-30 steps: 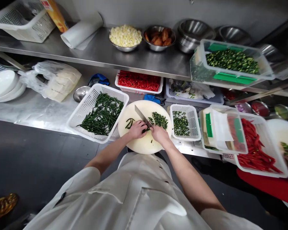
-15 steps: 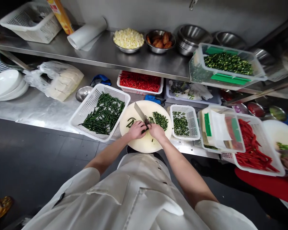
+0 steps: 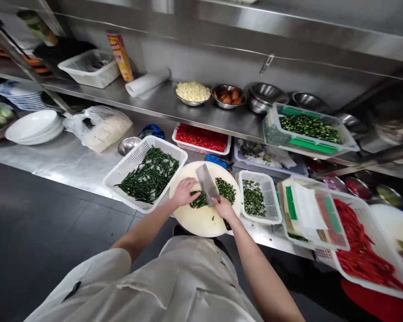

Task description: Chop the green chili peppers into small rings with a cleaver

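A broad cleaver (image 3: 207,182) is gripped at its handle by my right hand (image 3: 223,209), its blade slanting over the round cutting board (image 3: 196,223). My left hand (image 3: 186,192) lies at the board's left side, fingers spread, its thumb touching long green pieces (image 3: 199,200) left of the blade. Chopped green bits (image 3: 225,190) form a pile right of the blade. A white basket of long green peppers or beans (image 3: 147,174) stands left of the board. Close to its right side, a smaller white basket (image 3: 272,197) holds chopped green pieces.
Behind the board are a basket of red strips (image 3: 201,137) and a blue cloth (image 3: 216,161). Clear lidded boxes (image 3: 309,210) and a tub of red peppers (image 3: 359,246) stand at right. Above runs a steel shelf (image 3: 174,108) with bowls and a green-filled box (image 3: 309,129).
The view has tilted up. My left hand has opened and moved left from the blade. The cleaver now shows its broad side, and more green pieces are visible beside it.
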